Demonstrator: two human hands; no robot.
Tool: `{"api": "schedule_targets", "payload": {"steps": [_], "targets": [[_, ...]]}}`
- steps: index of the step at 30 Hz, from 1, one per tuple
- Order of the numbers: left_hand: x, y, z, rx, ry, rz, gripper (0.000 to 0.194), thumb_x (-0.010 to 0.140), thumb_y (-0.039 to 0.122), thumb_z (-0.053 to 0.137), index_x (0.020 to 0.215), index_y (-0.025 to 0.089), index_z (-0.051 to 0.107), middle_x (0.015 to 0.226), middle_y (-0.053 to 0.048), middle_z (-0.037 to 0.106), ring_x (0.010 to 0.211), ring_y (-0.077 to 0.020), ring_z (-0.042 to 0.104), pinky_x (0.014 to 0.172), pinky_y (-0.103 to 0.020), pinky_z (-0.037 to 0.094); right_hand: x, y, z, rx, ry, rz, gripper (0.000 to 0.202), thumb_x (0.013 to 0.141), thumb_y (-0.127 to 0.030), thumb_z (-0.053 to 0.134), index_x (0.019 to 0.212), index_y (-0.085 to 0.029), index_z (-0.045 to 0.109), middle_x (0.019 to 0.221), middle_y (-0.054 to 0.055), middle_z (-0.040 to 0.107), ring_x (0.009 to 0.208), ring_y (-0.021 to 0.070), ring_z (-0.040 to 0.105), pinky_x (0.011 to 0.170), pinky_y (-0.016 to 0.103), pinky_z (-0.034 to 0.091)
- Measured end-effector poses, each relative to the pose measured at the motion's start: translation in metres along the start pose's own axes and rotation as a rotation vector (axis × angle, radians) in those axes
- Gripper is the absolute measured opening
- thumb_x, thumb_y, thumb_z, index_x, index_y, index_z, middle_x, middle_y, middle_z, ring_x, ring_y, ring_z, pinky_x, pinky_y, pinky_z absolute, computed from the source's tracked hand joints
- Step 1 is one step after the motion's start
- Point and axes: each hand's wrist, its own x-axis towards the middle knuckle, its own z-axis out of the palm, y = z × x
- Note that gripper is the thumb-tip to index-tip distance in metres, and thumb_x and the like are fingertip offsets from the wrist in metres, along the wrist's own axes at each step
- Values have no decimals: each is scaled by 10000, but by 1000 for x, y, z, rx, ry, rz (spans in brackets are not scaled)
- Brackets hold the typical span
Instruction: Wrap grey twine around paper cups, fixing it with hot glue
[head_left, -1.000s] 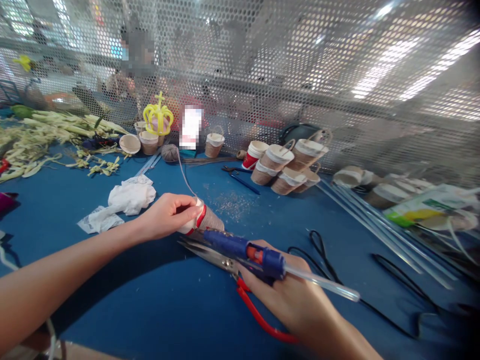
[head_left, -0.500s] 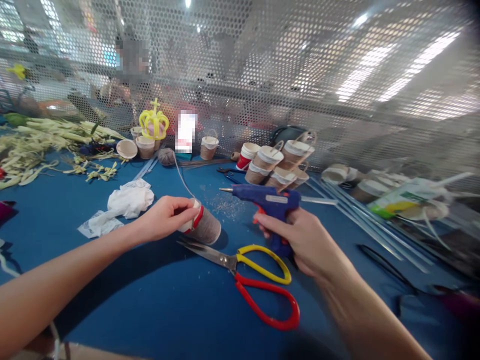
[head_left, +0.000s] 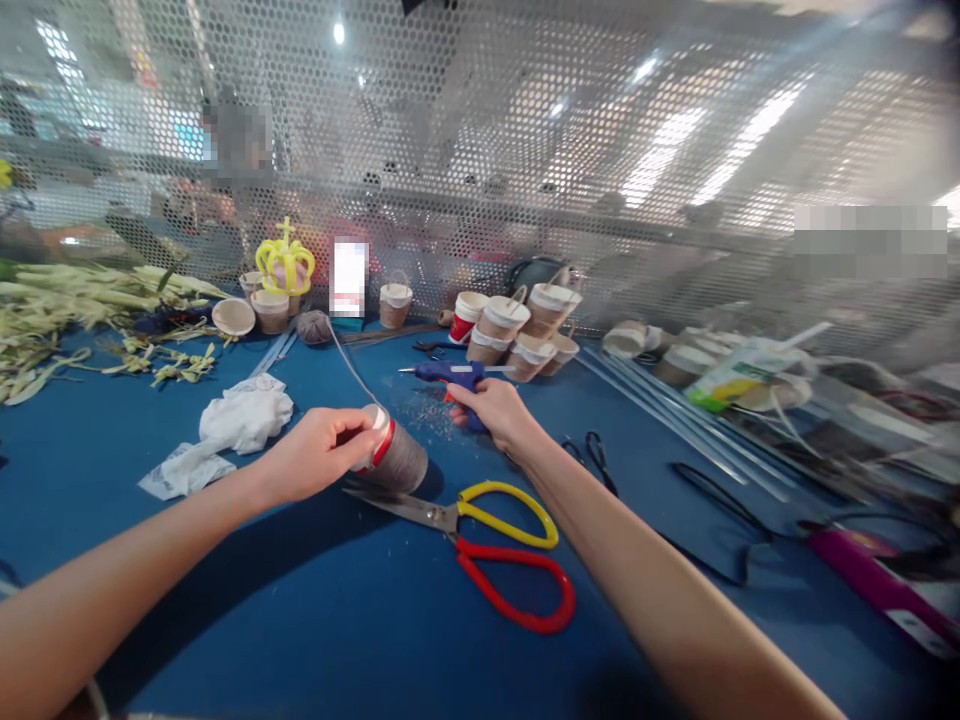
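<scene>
My left hand (head_left: 319, 452) grips the white rim of a small paper cup (head_left: 405, 462), which lies tilted on its side. Grey yarn covers its body and a red band circles it near the rim. From the cup a strand of yarn (head_left: 352, 367) runs back to a grey yarn ball (head_left: 313, 327). Farther back on the right, my right hand (head_left: 499, 412) is wrapped round the handle of a blue glue gun (head_left: 450, 373), its nozzle pointing left. Just in front of the cup lie scissors (head_left: 442, 517) with one yellow and one red handle, blades spread a little.
Several small cups with handles (head_left: 529, 352) are stacked at the back. Crumpled white plastic (head_left: 246, 415) lies left of the cup, beyond it pale dried stalks (head_left: 97, 295). Clear glue sticks (head_left: 667, 418) and a purple power strip (head_left: 874, 575) are on the right. A perforated metal screen (head_left: 450, 130) stands behind.
My right hand has carried the glue gun away from me and toward the back of the table. My left hand keeps its hold on the cup. The view has shifted to the right.
</scene>
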Motion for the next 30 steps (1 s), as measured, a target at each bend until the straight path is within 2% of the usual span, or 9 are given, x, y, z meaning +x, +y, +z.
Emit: {"api": "schedule_targets", "payload": {"steps": [4,9,13,15,19,23,26,28,30], "targets": [[-1,1,1,56,14,19,290,843,334,379,638,145,457,568,47,360,531,-82,319,477,-194,264,7,0,1,-220,41,-26,308,850,-304,503,1118,-153,508,1115,76,539,928,195,559,766,394,476],[-3,3,2,107,36,31,284,835,317,391,619,143,456,568,48,372,537,-79,326,481,-192,262,0,-5,3,-451,152,-56,302,851,-304,500,1119,-163,508,1129,74,533,937,190,555,779,394,471],[-3,3,2,157,42,40,295,843,317,379,631,141,480,562,49,382,530,-78,330,480,-192,261,-11,-14,4,-486,205,-119,250,831,-244,517,1010,-84,586,1168,193,497,1101,310,455,888,477,362],[-2,3,3,189,42,49,287,846,304,377,643,140,498,559,48,407,525,-79,341,482,-193,266,-17,-21,5,-430,144,-204,242,836,-259,494,916,-80,636,1132,215,526,1137,338,421,921,461,318],[-2,4,3,249,55,79,279,846,274,378,643,138,514,561,41,456,519,-79,375,492,-193,282,-29,-34,15,-190,-181,-352,416,871,-433,380,851,-145,680,970,100,652,982,231,553,859,331,390],[-4,10,3,318,52,127,303,852,284,374,627,136,515,558,34,475,515,-79,397,501,-193,292,-37,-41,27,98,-444,-367,522,880,-500,288,889,-150,676,911,68,676,873,171,592,763,290,446],[-6,16,2,330,47,149,301,845,273,383,605,137,503,538,41,451,496,-74,377,491,-191,286,-39,-44,29,284,-539,-362,391,835,-463,429,917,-157,659,866,56,674,737,129,592,679,262,457],[-6,19,1,299,37,153,287,836,259,395,593,140,491,531,46,435,496,-72,371,491,-188,287,-41,-45,27,387,-551,-365,289,763,-410,556,903,-175,652,922,43,660,701,98,569,664,239,447],[-6,21,1,233,16,132,277,831,268,406,600,142,492,539,48,432,509,-74,370,496,-187,293,-43,-46,24,493,-548,-367,217,699,-362,630,811,-178,655,986,38,641,708,78,548,674,221,432]]}}
